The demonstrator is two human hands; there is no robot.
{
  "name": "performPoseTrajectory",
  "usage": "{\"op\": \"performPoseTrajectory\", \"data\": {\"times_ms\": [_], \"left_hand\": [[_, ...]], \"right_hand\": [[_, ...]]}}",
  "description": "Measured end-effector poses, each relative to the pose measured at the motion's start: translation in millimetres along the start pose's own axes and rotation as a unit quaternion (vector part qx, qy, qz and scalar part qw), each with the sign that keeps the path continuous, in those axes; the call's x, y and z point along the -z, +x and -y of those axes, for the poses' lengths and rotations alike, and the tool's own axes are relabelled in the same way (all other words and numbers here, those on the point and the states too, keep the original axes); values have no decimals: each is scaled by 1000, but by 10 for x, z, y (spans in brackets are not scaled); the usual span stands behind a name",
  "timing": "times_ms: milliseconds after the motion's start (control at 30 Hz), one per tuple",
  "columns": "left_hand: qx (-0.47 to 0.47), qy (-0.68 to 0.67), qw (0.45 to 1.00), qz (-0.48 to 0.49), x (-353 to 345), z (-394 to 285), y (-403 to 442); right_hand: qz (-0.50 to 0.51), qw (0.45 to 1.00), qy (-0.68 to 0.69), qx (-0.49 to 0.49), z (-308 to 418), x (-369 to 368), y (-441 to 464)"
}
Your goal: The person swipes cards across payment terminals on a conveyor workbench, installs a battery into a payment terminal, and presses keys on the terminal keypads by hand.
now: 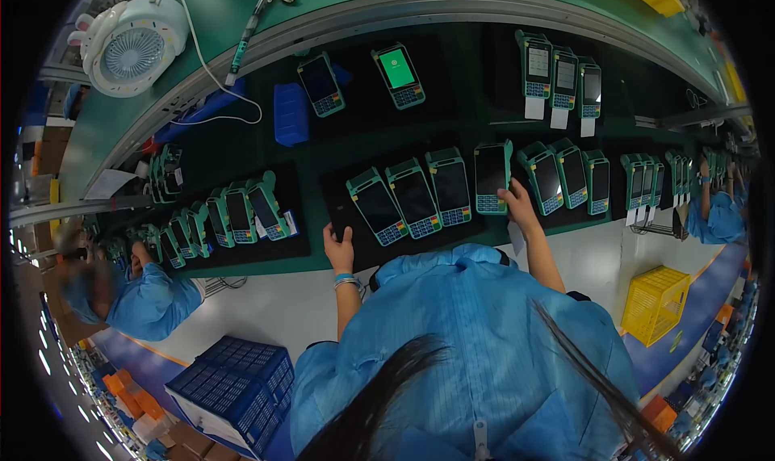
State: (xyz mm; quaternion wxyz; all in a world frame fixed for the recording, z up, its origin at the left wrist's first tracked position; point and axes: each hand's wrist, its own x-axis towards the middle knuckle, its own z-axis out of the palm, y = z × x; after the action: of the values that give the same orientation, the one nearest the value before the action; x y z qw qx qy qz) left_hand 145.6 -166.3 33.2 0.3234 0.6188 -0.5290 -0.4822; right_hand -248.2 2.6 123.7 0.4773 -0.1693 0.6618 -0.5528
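My right hand [521, 208] grips the lower right corner of a green-cased card payment terminal [492, 177] with a dark screen. Something white, perhaps paper, hangs just below that hand. At the bench's front edge, my left hand [339, 248] is open, thumb and fingers apart, with nothing in it. Nearest to it is a tilted payment terminal [376, 207], in a row with two more, a middle terminal [415, 199] and a right-hand terminal [450, 186]. To the right of my right hand stand several others, including a terminal [542, 178] with its screen facing up.
Behind the row lie a terminal with a green lit screen [398, 69], a dark terminal [321, 84] and a blue bin [291, 114]. Three terminals with white paper [534, 108] stand farther right. A fan [133, 53] is at upper left. Co-workers sit on both sides; crates [234, 388] stand on the floor.
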Motion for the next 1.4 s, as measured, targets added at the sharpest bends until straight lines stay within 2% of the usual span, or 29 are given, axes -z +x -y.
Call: {"op": "performPoseTrajectory", "data": {"times_ms": [167, 233, 300, 367, 400, 467, 533, 633, 667, 733, 767, 800, 867, 900, 933, 967, 1033, 1100, 1167, 1233, 1267, 1333, 1400], "left_hand": [[15, -42, 999, 5, -2, -10, -17], [9, -49, 999, 1, -5, -116, -95], [7, -54, 999, 0, -6, -220, -131], [8, -46, 999, 5, 18, -153, -110], [10, -33, 999, 17, 27, -122, -101], [2, -48, 999, 12, 26, -94, -108], [22, -52, 998, 5, 14, -106, -127], [28, -54, 998, 0, -15, -149, -135], [22, -45, 999, 5, -12, -138, -128], [35, -51, 998, 5, -13, -191, -140], [47, -57, 997, 6, -21, -216, -143], [47, -55, 997, 7, -33, -203, -139], [-7, -19, 1000, -18, -50, -159, -131], [-6, -17, 1000, -15, -13, -260, -108], [29, 162, 986, 19, 65, -506, -59], [63, 335, 939, 53, 123, -731, 15], [-108, 284, 950, -71, 155, -1035, 319], [-137, 239, 957, -92, 140, -1565, 745], [-236, 231, 930, -160, 33, -1840, 1216], [-338, 253, 860, -288, -105, -2010, 1690], [-341, 251, 860, -284, -113, -2008, 1905], [-132, 288, 938, -141, -112, -1920, 2215], [-156, 296, 936, -104, -179, -1826, 2182]], "right_hand": [[-20, 992, -126, 2, 587, 54, 589], [-14, 982, -119, 145, 621, -80, 1098], [14, 973, -81, 214, 1035, -392, 1373], [62, 972, -116, 193, 1052, -438, 1870], [74, 979, -149, 116, 1048, -485, 2120], [95, 977, -184, 44, 964, -565, 2519], [30, 976, -186, 113, 820, -575, 2692], [15, 973, -219, 78, 785, -439, 2723], [17, 972, -220, 79, 778, -400, 2825], [91, 949, -272, 130, 696, -380, 2978], [91, 950, -271, 129, 663, -333, 3039], [83, 935, -327, 107, 816, -410, 2919], [73, 918, -381, 82, 914, -585, 2788], [36, 904, -414, 102, 904, -656, 2767], [0, 887, -445, 122, 884, -693, 2764], [-1, 887, -445, 120, 810, -708, 2831], [18, 935, -321, 151, 570, -703, 3027], [27, 936, -320, 142, 652, -951, 2887], [34, 938, -317, 133, 756, -1191, 2809], [74, 914, -366, 157, 839, -1304, 2837], [69, 915, -365, 155, 851, -1314, 2778], [-55, 827, -522, 200, 916, -1330, 2616], [-47, 844, -485, 222, 1033, -1344, 2247]]}}
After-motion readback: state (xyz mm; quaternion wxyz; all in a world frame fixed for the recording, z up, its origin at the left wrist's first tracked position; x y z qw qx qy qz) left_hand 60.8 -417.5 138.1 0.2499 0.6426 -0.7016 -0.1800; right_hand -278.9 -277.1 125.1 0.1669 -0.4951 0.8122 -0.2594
